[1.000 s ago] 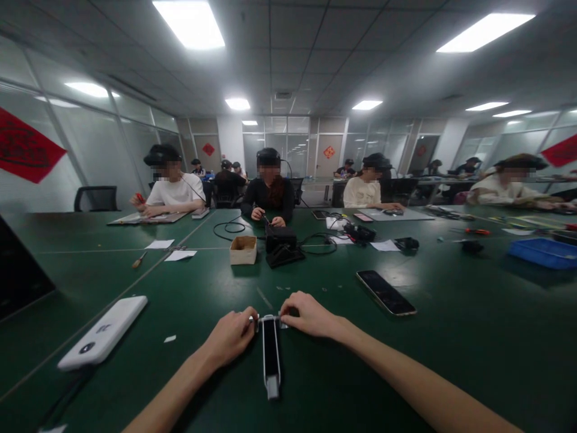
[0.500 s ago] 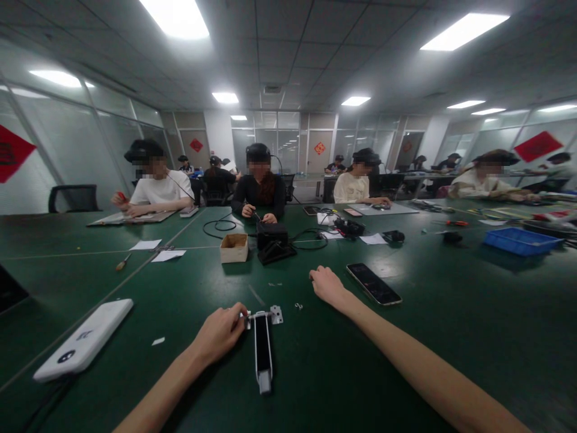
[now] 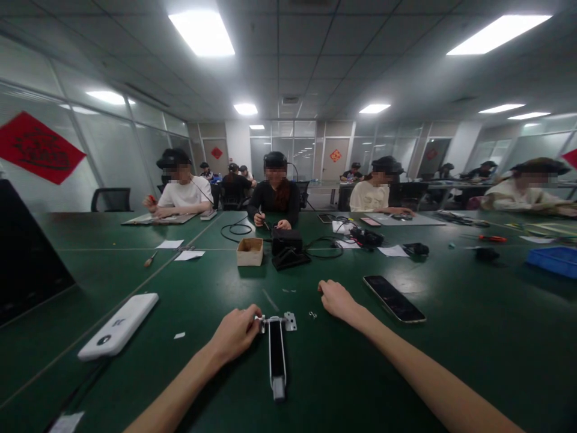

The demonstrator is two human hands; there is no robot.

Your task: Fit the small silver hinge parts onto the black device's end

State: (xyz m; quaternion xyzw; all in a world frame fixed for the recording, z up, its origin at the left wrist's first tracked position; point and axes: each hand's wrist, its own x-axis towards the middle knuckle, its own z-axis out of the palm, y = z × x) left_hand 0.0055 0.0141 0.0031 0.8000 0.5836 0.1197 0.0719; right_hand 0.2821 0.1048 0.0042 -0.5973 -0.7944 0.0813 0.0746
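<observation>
A long black part with metal ends (image 3: pixel 276 355) lies on the green table (image 3: pixel 342 373) straight in front of me, with a small metal bracket (image 3: pixel 290 321) at its far end. My left hand (image 3: pixel 237 332) is closed on the far left corner of that part. My right hand (image 3: pixel 338 300) rests on the table farther out and to the right, fingers curled, apart from the part. A tiny metal piece (image 3: pixel 311 314) lies between the bracket and my right hand. What my right fingers hold, if anything, does not show.
A black phone (image 3: pixel 393 298) lies right of my right hand, a white power bank (image 3: pixel 118 325) at the left. A cardboard box (image 3: pixel 250 251) and a black device (image 3: pixel 288 247) stand beyond. Several people sit across the table. A blue tray (image 3: pixel 553 260) is far right.
My right hand let go of the bracket end of the part and moved away up and to the right. My left hand stays on the part.
</observation>
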